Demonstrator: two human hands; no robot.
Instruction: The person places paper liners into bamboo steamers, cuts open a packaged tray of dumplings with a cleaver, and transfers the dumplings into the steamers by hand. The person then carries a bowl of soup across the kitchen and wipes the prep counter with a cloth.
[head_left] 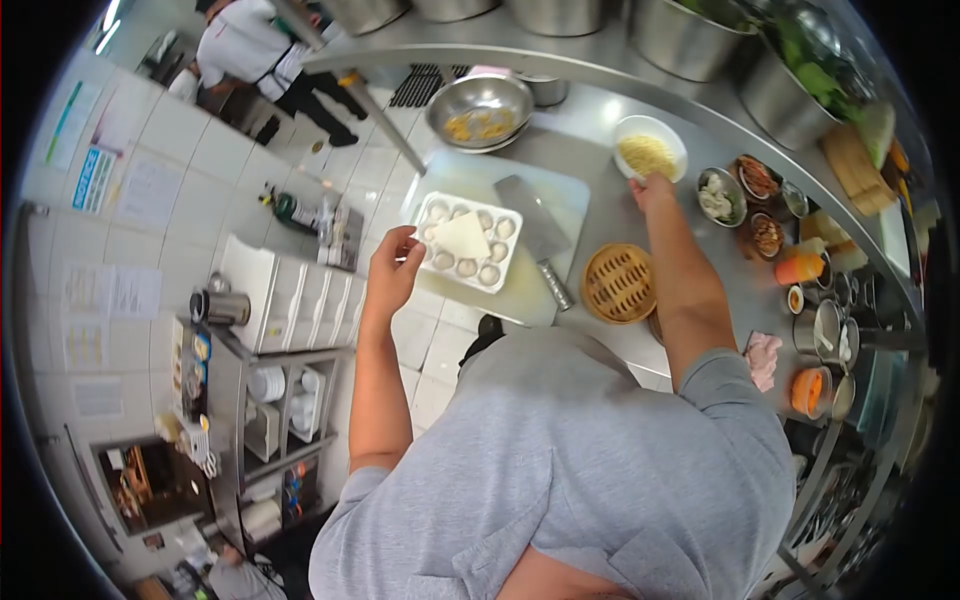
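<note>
My right hand (pixel 653 190) reaches forward, its fingers closed at the near rim of a white bowl (pixel 621 134) of pale yellow shreds (pixel 647 157). My left hand (pixel 397 265) is beside the left edge of a white tray (pixel 507 222), thumb and fingers apart with nothing visible between them. Several round white pieces (pixel 488 273) sit in the tray's hollows, and a pale square sheet (pixel 463 236) lies over some of them. The tray rests on a cutting board (pixel 570 190). A cleaver (pixel 533 215) lies on the board to its right.
A round bamboo steamer piece (pixel 618 284) lies near my body. A steel pan (pixel 480 108) with yellow bits stands at the back. Small bowls (pixel 721 197) line the right side. A shelf (pixel 560 52) with steel pots crosses overhead. Another person (pixel 255 45) stands at the far left.
</note>
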